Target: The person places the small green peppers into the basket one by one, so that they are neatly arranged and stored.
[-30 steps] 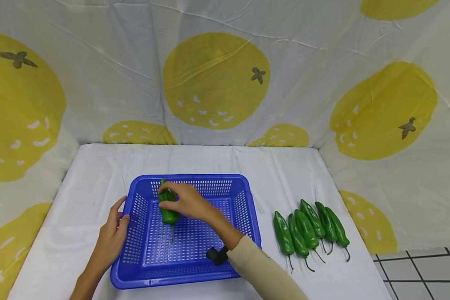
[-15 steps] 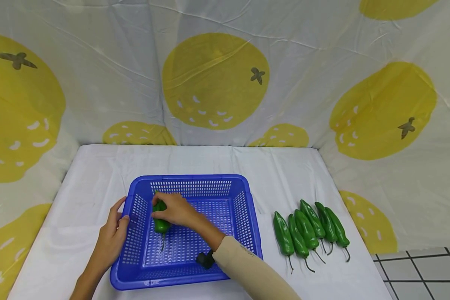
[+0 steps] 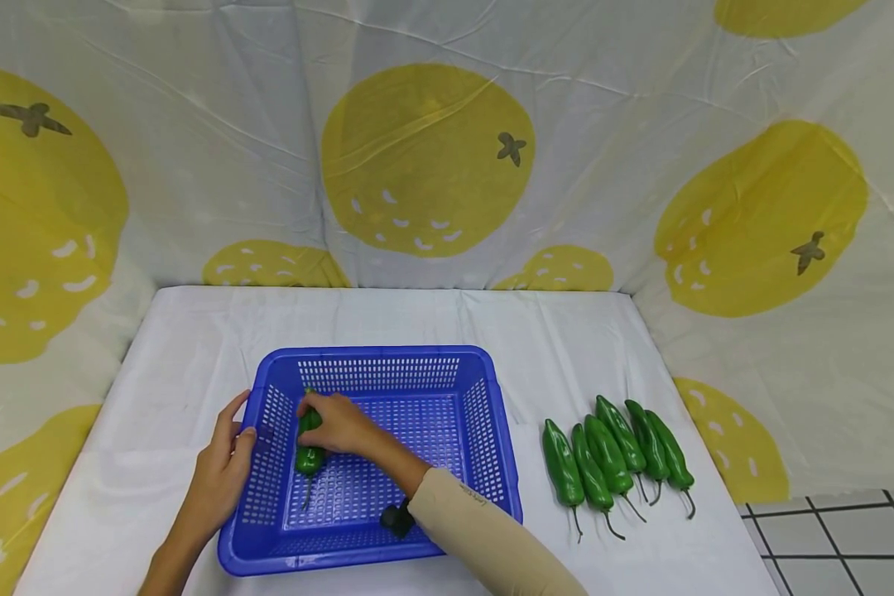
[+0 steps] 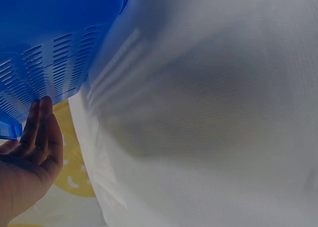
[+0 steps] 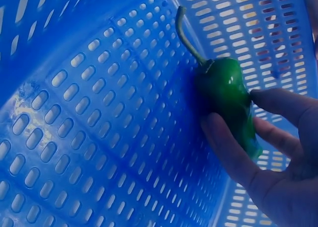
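Note:
A blue plastic basket [image 3: 395, 353] with slotted walls stands on the white-covered table. My left hand [image 3: 219, 476] grips its left rim, with the thumb on the rim and the fingers against the outer wall; the left wrist view shows those fingers [image 4: 43, 130] from below. Inside the basket, my right hand [image 3: 340, 426] pinches a green pepper [image 3: 310, 460] between thumb and fingers, close to the left wall. In the right wrist view the pepper's stem [image 5: 185, 36] points away from the hand, and its tip end is partly hidden by the fingers.
Several green peppers [image 3: 605, 455] lie side by side on the white cloth [image 3: 551, 348], right of the basket, stems toward the near edge. A black wrist device [image 3: 397, 518] hangs over the basket's near side. Fabric printed with yellow fruit [image 3: 428, 161] forms the back and sides.
My right hand has carried the pepper left and down toward the basket's left wall and floor. The left hand and the peppers on the table have stayed put.

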Tool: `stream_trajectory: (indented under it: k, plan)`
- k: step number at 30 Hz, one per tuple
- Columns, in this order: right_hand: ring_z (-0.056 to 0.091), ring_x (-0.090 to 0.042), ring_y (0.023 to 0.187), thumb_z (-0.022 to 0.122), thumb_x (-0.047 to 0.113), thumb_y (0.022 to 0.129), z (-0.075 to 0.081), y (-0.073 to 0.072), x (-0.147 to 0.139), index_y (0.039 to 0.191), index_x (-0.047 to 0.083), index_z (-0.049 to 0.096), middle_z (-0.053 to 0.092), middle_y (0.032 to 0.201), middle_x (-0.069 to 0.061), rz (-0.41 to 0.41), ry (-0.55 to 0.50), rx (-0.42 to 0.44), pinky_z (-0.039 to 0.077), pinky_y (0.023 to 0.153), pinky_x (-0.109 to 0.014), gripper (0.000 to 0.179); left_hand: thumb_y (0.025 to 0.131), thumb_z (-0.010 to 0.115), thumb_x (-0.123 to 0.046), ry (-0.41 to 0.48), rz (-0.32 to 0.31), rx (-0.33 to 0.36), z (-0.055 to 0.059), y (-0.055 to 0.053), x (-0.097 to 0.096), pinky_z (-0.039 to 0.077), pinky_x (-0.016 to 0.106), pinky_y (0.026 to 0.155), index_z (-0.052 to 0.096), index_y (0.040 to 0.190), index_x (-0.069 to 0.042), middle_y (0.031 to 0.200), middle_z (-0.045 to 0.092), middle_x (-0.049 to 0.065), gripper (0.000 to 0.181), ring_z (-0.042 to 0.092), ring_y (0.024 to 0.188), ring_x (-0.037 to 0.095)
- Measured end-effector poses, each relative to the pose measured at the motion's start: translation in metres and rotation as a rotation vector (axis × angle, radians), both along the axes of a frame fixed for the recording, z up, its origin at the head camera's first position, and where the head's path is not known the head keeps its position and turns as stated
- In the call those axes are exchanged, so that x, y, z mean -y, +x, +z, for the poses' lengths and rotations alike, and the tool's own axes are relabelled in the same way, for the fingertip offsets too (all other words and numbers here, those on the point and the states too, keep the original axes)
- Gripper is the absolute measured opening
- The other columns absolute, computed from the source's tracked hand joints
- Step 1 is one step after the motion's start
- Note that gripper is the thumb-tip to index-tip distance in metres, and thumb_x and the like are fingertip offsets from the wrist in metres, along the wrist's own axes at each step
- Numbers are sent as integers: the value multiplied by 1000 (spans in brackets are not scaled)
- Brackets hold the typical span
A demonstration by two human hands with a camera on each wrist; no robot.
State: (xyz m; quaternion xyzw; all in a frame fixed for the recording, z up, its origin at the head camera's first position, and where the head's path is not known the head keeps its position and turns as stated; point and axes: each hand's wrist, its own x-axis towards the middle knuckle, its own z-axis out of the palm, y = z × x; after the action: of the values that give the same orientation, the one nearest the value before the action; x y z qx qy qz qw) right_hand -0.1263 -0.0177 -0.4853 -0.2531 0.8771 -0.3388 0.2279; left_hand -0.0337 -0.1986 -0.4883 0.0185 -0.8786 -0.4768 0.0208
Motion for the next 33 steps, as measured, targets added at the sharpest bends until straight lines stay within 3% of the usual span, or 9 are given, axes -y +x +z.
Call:
stream_trajectory:
  k: [5, 11, 15, 19, 24, 29, 33]
  plan:
    - [57, -9, 87, 75, 15, 86, 2, -2, -2, 126, 11, 65, 67, 107, -7, 60, -12, -26, 46, 69, -14, 41, 108, 31, -19, -4, 0, 0, -1, 0, 1, 54, 27, 59, 17, 159, -16, 115, 60, 23, 53, 68, 86, 32]
    - [59, -11, 88, 70, 9, 88, 10, -4, -8, 132, 11, 61, 67, 114, -7, 65, -12, -35, 47, 68, -15, 45, 108, 31, -19, 2, -1, 0, -2, 0, 1, 57, 33, 61, 16, 159, -17, 116, 59, 23, 54, 68, 89, 34]
    - [57, -10, 87, 70, 13, 90, 19, -3, -14, 135, 16, 60, 68, 112, -5, 56, 66, -112, 46, 66, -19, 46, 107, 31, -18, 2, 4, 1, -2, 0, 0, 58, 38, 62, 17, 159, -16, 114, 59, 23, 54, 67, 90, 35]
    - [59, -13, 95, 70, 19, 91, 32, -1, -24, 137, 22, 58, 67, 115, -3, 50, 176, -195, 47, 68, -23, 48, 107, 31, -18, 0, 9, 4, -2, 0, -1, 59, 44, 64, 17, 159, -15, 115, 59, 24, 54, 67, 91, 38]
    - [59, -16, 108, 68, 23, 92, 50, 2, -39, 139, 25, 57, 62, 126, -3, 29, 238, -228, 50, 72, -28, 48, 107, 31, -18, -12, 17, -1, -1, 0, -1, 58, 44, 64, 18, 159, -14, 114, 59, 24, 53, 67, 90, 38]
    - [60, -15, 96, 68, 23, 93, 66, 8, -56, 140, 23, 57, 61, 126, -5, 16, 236, -242, 49, 62, -25, 48, 107, 30, -18, -24, 21, -3, -1, -1, 0, 54, 30, 61, 19, 159, -14, 111, 59, 22, 53, 68, 85, 31]
    - [54, -14, 87, 67, 24, 95, 74, 12, -78, 140, 23, 58, 60, 117, -5, 16, 249, -328, 48, 62, -24, 46, 107, 30, -20, 6, 19, 12, -1, -1, -1, 57, 35, 60, 18, 159, -15, 114, 58, 24, 53, 69, 86, 35]
